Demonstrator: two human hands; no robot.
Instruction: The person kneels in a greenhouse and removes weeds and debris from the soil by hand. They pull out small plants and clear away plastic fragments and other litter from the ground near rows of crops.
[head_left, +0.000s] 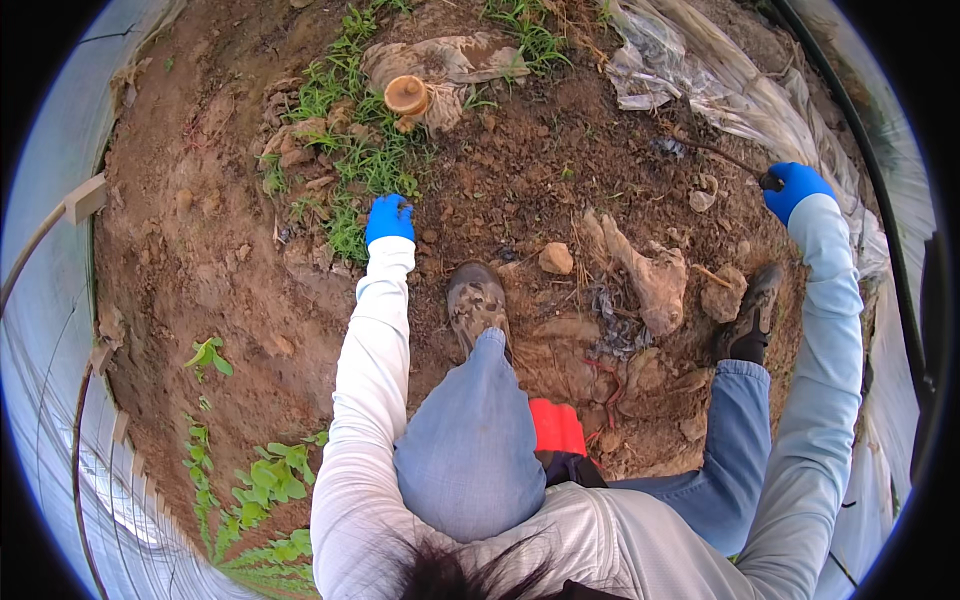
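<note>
My left hand (390, 219), in a blue glove, is at the edge of a patch of green grass weeds (349, 225). Its fingers are curled downward with dark soil at the tips, and whether anything is inside them is hidden. Far to the right, my right hand (799, 190), also gloved in blue, grips the end of a thin rod-like hand tool (721, 154). The rod slants up and left over the soil; its far end lies near a grey plastic scrap (667, 146) and is hard to make out.
Loose brown soil (517, 172) with stones (556, 259) surrounds my boots (478, 300). Dirty plastic sheeting (690, 75) and a dark pipe (862, 142) run along the right. A round tan object (406, 95) sits beyond the weeds. Leafy seedlings (270, 480) grow lower left, beside a film wall (45, 390).
</note>
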